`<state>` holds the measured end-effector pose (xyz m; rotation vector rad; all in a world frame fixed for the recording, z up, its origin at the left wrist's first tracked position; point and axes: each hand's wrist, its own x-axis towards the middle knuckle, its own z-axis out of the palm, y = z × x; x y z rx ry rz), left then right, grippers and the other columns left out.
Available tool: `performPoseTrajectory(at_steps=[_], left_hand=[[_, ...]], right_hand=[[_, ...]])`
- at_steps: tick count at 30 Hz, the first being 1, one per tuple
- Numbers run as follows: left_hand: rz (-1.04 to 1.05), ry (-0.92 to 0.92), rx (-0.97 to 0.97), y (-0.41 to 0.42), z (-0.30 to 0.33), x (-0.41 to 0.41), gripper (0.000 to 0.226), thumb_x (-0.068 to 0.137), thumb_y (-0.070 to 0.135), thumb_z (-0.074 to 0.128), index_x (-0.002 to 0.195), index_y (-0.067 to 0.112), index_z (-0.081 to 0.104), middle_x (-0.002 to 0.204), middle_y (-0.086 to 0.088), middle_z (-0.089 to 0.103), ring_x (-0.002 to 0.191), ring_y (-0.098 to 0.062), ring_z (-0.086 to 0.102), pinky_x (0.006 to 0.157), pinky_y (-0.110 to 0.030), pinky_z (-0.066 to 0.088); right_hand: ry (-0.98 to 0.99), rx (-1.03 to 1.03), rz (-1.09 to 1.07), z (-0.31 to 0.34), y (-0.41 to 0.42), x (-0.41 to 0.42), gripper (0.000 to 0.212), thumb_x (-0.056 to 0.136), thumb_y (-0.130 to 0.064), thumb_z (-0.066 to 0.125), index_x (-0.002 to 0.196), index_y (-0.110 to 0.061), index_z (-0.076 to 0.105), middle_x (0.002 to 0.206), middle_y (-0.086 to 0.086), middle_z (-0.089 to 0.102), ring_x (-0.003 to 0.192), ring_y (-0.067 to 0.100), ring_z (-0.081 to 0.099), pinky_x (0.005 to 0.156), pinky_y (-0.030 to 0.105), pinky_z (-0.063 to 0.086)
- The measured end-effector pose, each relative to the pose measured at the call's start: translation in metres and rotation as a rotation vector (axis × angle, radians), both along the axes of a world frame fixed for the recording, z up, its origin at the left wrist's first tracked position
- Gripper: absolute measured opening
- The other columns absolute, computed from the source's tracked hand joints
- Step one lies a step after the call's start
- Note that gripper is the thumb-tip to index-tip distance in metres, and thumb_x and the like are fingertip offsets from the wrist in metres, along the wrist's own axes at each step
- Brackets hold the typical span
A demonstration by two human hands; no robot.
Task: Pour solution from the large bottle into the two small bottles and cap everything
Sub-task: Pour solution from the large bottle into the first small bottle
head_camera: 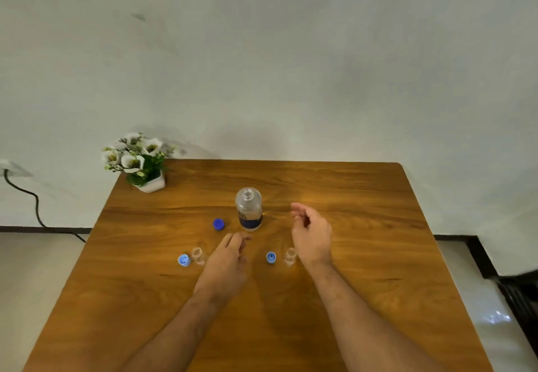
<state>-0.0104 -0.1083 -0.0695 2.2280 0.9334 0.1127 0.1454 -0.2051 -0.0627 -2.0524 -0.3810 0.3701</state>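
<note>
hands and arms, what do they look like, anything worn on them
Both forearms are bare up to the frame edge: no sleeves, gloves, watch or rings show on the left hand or the right hand. The image is too soft for finer marks.

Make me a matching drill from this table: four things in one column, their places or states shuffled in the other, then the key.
Things
1. large bottle
2. dark blue cap
3. flower pot
4. right hand

Places or states
A. at the table's far left corner
B. lying just left of the large bottle
C. upright, uncapped, mid-table
D. raised, open, holding nothing

Pairs: 1-C, 2-B, 3-A, 4-D
</note>
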Motion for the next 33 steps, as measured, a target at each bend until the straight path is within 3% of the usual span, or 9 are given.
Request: performPoseTrajectory(at_steps=[2, 4, 8, 12, 17, 24, 28, 33], left_hand=[[0.043, -0.037, 0.023, 0.009, 0.012, -0.006, 0.044, 0.096, 0.007, 0.051, 0.134, 0.030, 0.046, 0.122, 0.019, 0.045, 0.107, -0.002, 0.051, 0.094, -0.020, 0.046], [0.093, -0.085, 0.077, 0.020, 0.020, -0.017, 0.041, 0.097, 0.008, 0.050, 0.133, 0.028, 0.049, 0.126, 0.015, 0.049, 0.108, -0.003, 0.053, 0.095, -0.022, 0.049], [0.151, -0.070, 0.162, 0.042, 0.027, -0.039, 0.048, 0.092, 0.011, 0.060, 0.136, 0.026, 0.046, 0.135, 0.012, 0.047, 0.123, -0.001, 0.042, 0.107, -0.025, 0.043], [0.178, 0.012, 0.083, 0.058, 0.018, -0.062, 0.056, 0.090, 0.028, 0.065, 0.141, 0.028, 0.041, 0.143, 0.012, 0.044, 0.135, -0.005, 0.034, 0.115, -0.033, 0.036], [0.145, 0.101, -0.028, 0.072, -0.002, -0.078, 0.069, 0.080, 0.036, 0.077, 0.141, 0.033, 0.044, 0.150, 0.013, 0.041, 0.145, -0.006, 0.021, 0.118, -0.036, 0.031], [0.043, 0.152, -0.054, 0.085, -0.022, -0.069, 0.067, 0.079, 0.045, 0.074, 0.140, 0.038, 0.046, 0.153, 0.017, 0.037, 0.146, -0.002, 0.015, 0.117, -0.035, 0.032], [0.043, 0.168, -0.107, 0.091, -0.028, -0.063, 0.060, 0.081, 0.044, 0.072, 0.137, 0.040, 0.050, 0.157, 0.016, 0.028, 0.143, -0.004, 0.029, 0.115, -0.033, 0.036], [0.029, 0.171, -0.141, 0.097, -0.032, -0.056, 0.057, 0.083, 0.045, 0.071, 0.136, 0.039, 0.052, 0.155, 0.015, 0.033, 0.142, -0.008, 0.033, 0.115, -0.036, 0.035]], right_hand=[[0.015, 0.023, 0.033, 0.012, 0.024, -0.007, 0.037, 0.093, -0.003, 0.059, 0.124, -0.021, 0.064, 0.114, -0.007, 0.068, 0.104, 0.006, 0.063, 0.084, 0.017, 0.053], [-0.019, 0.003, 0.092, 0.015, 0.047, -0.018, 0.043, 0.091, -0.008, 0.063, 0.130, -0.024, 0.059, 0.122, -0.007, 0.064, 0.114, 0.010, 0.059, 0.093, 0.028, 0.054], [0.049, -0.066, 0.162, 0.012, 0.077, -0.030, 0.081, 0.081, -0.010, 0.075, 0.148, -0.030, 0.035, 0.151, 0.000, 0.040, 0.138, 0.021, 0.040, 0.108, 0.041, 0.044], [0.148, -0.062, 0.188, 0.001, 0.091, -0.034, 0.106, 0.071, -0.016, 0.088, 0.153, -0.030, 0.022, 0.156, 0.002, 0.035, 0.142, 0.024, 0.037, 0.109, 0.042, 0.038], [0.164, -0.063, 0.104, -0.011, 0.101, -0.041, 0.106, 0.068, -0.017, 0.088, 0.153, -0.029, 0.025, 0.150, 0.000, 0.046, 0.138, 0.024, 0.044, 0.109, 0.043, 0.042], [0.173, -0.045, 0.047, -0.022, 0.105, -0.040, 0.103, 0.068, -0.016, 0.088, 0.151, -0.027, 0.030, 0.142, -0.001, 0.055, 0.133, 0.021, 0.050, 0.108, 0.038, 0.043], [0.181, -0.047, 0.014, -0.030, 0.107, -0.039, 0.102, 0.066, -0.017, 0.089, 0.150, -0.028, 0.032, 0.141, -0.001, 0.055, 0.133, 0.020, 0.049, 0.106, 0.036, 0.043], [0.172, -0.045, 0.012, -0.039, 0.109, -0.037, 0.094, 0.066, -0.021, 0.090, 0.145, -0.027, 0.039, 0.135, -0.003, 0.060, 0.129, 0.018, 0.052, 0.106, 0.036, 0.044]])
